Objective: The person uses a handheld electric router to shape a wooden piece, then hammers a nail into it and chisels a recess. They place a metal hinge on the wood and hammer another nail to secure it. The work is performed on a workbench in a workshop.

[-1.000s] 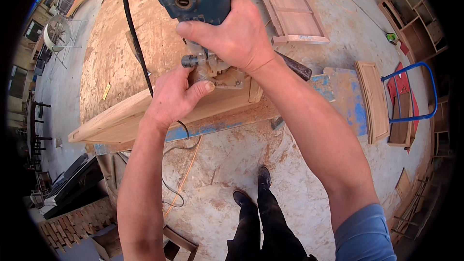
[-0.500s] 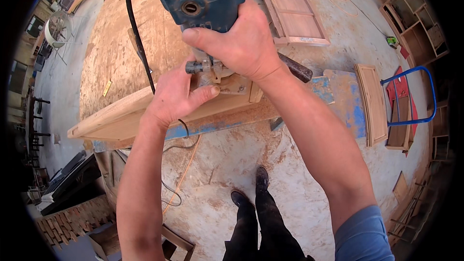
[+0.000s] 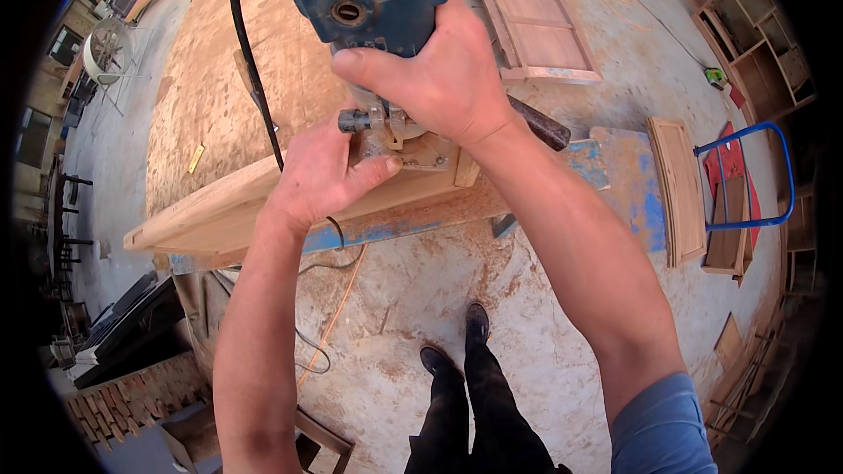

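Note:
A blue electric router [image 3: 364, 0] stands over the edge of a wooden panel or frame [image 3: 211, 202] on the workbench. My right hand [image 3: 439, 75] is wrapped round the lower part of its motor body, the thumb across the front. Lower down, my left hand [image 3: 320, 167] holds the router's base plate [image 3: 426, 156], its thumb pressed on the plate; the other fingers are partly hidden behind. Between my hands sits a clamp with a dark knob [image 3: 354, 121]. The cutter is out of sight beneath the base.
A black power cord [image 3: 241, 44] hangs left of the router. A dark cylindrical bar [image 3: 540, 123] juts out at the right. Panelled wooden doors [image 3: 549, 35] lie beyond it. Further right are another panel [image 3: 676, 193] and a blue-handled trolley [image 3: 790, 167]. Cords [image 3: 351, 272] trail on the dusty floor.
Hands and router keep the same hold and place on the wood. The whole view has shifted only very slightly.

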Demonstrator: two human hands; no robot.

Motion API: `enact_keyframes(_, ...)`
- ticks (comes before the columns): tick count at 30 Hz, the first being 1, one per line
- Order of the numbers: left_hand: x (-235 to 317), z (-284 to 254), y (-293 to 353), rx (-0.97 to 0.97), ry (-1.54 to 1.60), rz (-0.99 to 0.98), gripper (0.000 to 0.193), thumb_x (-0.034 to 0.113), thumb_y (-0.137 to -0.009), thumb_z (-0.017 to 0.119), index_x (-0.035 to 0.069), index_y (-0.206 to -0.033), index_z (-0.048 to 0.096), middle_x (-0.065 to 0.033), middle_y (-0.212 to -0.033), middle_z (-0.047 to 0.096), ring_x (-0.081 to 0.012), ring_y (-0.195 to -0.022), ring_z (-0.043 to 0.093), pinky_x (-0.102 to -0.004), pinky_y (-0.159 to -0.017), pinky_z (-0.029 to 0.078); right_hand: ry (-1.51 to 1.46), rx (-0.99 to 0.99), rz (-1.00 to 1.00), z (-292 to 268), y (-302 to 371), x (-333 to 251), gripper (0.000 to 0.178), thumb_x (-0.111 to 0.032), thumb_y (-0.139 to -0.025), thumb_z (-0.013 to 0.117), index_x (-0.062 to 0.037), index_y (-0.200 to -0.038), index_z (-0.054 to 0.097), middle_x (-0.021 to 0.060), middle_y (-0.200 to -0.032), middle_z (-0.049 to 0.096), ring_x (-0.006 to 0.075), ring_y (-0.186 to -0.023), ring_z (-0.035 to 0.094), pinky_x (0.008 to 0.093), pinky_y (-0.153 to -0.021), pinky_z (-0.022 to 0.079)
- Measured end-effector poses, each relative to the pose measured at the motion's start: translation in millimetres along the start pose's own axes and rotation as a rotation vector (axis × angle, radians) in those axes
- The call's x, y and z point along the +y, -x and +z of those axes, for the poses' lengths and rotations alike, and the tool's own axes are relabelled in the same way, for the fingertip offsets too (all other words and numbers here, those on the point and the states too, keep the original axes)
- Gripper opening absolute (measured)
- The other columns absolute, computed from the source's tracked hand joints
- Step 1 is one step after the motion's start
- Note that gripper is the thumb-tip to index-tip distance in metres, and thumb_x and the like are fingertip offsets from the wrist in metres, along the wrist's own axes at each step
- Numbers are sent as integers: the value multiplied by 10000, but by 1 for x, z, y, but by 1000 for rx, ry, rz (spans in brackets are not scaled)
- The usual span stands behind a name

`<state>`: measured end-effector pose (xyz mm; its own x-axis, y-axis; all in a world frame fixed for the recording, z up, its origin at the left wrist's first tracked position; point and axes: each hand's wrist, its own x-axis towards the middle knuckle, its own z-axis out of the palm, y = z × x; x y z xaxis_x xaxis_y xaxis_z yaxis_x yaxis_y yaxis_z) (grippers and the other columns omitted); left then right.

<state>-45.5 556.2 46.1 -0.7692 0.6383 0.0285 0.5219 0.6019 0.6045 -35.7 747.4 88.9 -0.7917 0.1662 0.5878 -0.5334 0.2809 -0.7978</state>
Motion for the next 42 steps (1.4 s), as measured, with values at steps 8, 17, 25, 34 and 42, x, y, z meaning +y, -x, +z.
enact_keyframes(8, -2, 1, 0, 18, -29, 12, 725, 686, -806, 651, 31, -1114, 610, -191, -862, 647, -450, -877, 624, -499, -758, 473, 33, -6, 25, 0, -3, 2, 687, -406, -598, 895, 21, -1074, 642, 182, -961, 737, 327, -908, 724, 394, -845, 570)
enact_keyframes(17, 0, -1, 0, 0, -59, 0, 746, 711, -816, 623, 16, -1087, 612, -224, -891, 649, -469, -899, 612, -508, -768, 469, 26, 24, 18, 3, -2, 2, 705, -443, -596, 894, 14, -1065, 635, 179, -941, 739, 340, -893, 730, 403, -835, 580)
enact_keyframes(25, -1, 2, -1, 29, 11, 53, 645, 597, -808, 647, 12, -1078, 617, -240, -897, 649, -469, -908, 607, -513, -770, 464, 64, 35, 10, 6, -1, -2, 713, -454, -595, 893, 9, -1075, 638, 178, -954, 738, 332, -909, 727, 400, -844, 576)
enact_keyframes(34, 1, -4, 0, -14, -147, 10, 597, 566, -829, 646, 19, -1064, 610, -237, -898, 650, -463, -909, 612, -514, -782, 467, -49, -11, 8, 5, -2, -3, 542, -272, -682, 873, -31, -1119, 662, 77, -1000, 731, 179, -898, 680, 333, -828, 552)
enact_keyframes(42, 2, -2, -1, -6, -161, -16, 634, 623, -843, 639, 37, -1084, 609, -216, -897, 658, -468, -898, 619, -522, -767, 477, -3, -107, -22, -5, -9, -10, 634, -310, -738, 855, -19, -1233, 586, 167, -1091, 695, 281, -1000, 677, 380, -895, 531)
